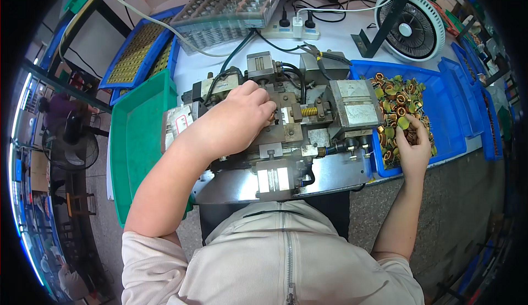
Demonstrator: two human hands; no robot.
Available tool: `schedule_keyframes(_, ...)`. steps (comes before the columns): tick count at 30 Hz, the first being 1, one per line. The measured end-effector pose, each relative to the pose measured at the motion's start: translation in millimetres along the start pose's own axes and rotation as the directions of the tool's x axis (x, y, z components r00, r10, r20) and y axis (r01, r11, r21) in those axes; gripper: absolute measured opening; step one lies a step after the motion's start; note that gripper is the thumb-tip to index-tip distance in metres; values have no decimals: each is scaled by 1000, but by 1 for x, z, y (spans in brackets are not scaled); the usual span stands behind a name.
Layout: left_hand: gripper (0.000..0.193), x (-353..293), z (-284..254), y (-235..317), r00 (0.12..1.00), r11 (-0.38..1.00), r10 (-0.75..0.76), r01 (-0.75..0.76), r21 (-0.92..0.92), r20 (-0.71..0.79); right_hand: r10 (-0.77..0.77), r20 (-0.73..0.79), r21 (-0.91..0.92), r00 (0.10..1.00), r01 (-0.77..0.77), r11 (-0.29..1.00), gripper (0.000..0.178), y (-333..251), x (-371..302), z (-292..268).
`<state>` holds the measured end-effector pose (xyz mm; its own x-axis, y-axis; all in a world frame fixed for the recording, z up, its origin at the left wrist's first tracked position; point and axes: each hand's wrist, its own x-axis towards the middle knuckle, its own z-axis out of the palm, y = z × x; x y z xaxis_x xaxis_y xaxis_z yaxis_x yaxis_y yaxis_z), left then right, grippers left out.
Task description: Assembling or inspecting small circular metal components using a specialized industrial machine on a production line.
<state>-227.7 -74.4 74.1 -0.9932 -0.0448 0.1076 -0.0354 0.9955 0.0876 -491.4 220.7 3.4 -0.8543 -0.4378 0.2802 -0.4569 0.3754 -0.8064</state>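
My left hand (246, 113) reaches over the middle of a metal clamping machine (283, 134). Its fingers are curled down at the central fixture, and their tips, with whatever they hold, are mostly hidden behind the hand. On the right, my right hand (415, 145) pinches a round yellow-green part (403, 122) between thumb and fingers. It is just above a blue bin (452, 134) holding a heap of similar small parts (393, 93) with copper-coloured windings. A spring (309, 111) sits on the machine, right of the fixture.
A green tray (137, 156) stands left of the machine. Pliers (324, 57) lie on its back part. Behind are a clear box of small parts (220, 22), blue trays of yellowish parts (137, 52), a power strip (289, 30) with cables, and a white fan (410, 27).
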Motion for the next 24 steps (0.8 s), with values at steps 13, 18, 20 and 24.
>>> schedule_keyframes(13,25,-13,-14,5,999,1000,17,-17,0,-49,-7,-17,-10,1000,7,1000,37,2,-3,1)
schedule_keyframes(18,29,-20,-9,6,995,998,37,-32,53,-89,-40,-21,-13,999,40,999,37,2,-3,1)
schedule_keyframes(20,29,-20,-7,6,994,998,35,-30,59,-100,-52,-23,-19,998,52,998,37,2,-4,0)
schedule_keyframes(24,28,-18,-12,6,998,994,31,-25,105,-61,-68,-39,-22,997,67,997,36,0,-5,2)
